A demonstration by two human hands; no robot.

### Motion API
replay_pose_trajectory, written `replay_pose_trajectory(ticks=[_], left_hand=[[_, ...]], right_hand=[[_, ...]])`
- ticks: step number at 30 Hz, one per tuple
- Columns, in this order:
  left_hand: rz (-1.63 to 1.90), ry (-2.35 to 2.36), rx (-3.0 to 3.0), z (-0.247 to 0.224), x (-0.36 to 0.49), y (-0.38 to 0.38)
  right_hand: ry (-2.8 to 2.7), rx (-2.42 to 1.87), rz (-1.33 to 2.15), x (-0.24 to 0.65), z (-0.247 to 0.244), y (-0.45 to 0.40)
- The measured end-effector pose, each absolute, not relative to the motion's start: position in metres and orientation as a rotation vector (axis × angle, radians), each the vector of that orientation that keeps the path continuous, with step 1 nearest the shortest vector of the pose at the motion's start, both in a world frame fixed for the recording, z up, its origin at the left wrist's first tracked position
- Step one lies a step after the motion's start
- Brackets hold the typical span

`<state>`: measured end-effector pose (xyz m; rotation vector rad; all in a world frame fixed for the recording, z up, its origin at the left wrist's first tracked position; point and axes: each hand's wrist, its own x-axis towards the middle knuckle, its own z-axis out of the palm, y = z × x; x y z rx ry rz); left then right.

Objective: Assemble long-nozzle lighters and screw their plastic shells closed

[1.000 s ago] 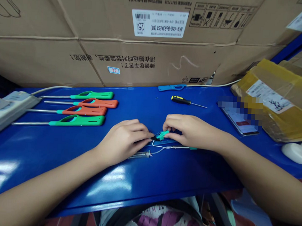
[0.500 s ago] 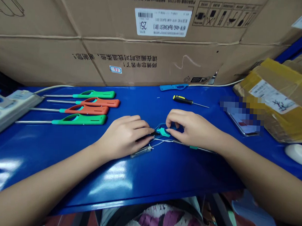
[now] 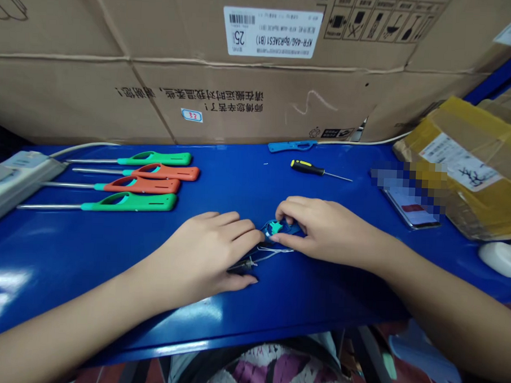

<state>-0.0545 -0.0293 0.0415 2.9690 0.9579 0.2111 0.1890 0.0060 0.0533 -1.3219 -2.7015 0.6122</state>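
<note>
At the middle of the blue table, my right hand pinches at a small teal part that sits over a blue shell piece, mostly hidden by the fingers. My left hand lies palm down just left of it, fingertips touching the edge of that piece and thumb spread apart from the fingers. Below the left fingers a clear tube shows in part. Thin white wires run between the two hands. Whether anything is under the left palm is hidden.
Several green and orange long lighters lie at left beside a white power strip. A screwdriver and a blue handle piece lie behind the hands. At right are a phone, a taped box and a white mouse.
My left hand has moved toward the table's front edge, and its thumb has spread away from the fingers. My right hand has shifted slightly, still at the teal part.
</note>
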Motion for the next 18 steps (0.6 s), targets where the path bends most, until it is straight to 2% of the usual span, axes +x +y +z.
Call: replay_pose_trajectory(ticks=[18], left_hand=[[0.236, 0.947, 2.821, 0.036, -0.061, -0.02]], right_hand=[[-2.454, -1.237, 1.048, 0.189, 0.047, 0.014]])
